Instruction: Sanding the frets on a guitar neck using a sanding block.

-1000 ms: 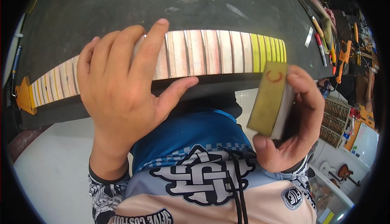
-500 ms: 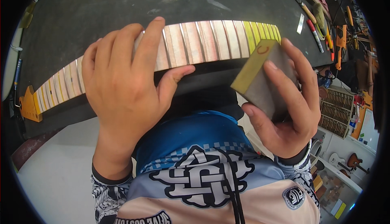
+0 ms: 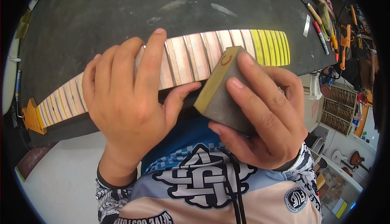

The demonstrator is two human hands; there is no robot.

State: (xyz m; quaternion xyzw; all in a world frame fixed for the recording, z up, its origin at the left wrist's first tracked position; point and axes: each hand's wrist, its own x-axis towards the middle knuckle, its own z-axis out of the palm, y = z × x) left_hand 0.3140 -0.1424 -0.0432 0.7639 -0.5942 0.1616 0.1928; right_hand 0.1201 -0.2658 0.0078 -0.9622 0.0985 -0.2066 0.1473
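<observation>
A guitar neck (image 3: pixel 183 59) lies crosswise on a dark bench mat, its frets and pale masking strips facing up, with yellow strips at the right end and an orange piece (image 3: pixel 35 122) at the left end. My left hand (image 3: pixel 124 98) grips the neck left of middle, fingers over the top and thumb along the near edge. My right hand (image 3: pixel 272 118) holds a grey sanding block (image 3: pixel 221 106) with an olive-yellow side bearing a red mark, at the neck's near edge, partly over the strips; whether it touches them, I cannot tell.
The dark mat (image 3: pixel 195 9) extends behind the neck. Markers (image 3: pixel 320 37), hand tools, cables and orange tools crowd the far right. A rack of small parts (image 3: pixel 337 110) and guitars (image 3: pixel 354 161) stand beyond. A pale surface (image 3: pixel 65 175) shows at lower left.
My right hand has moved left with the block, from the yellow end to over the middle-right of the neck, and the block has tilted. My left hand keeps its grip.
</observation>
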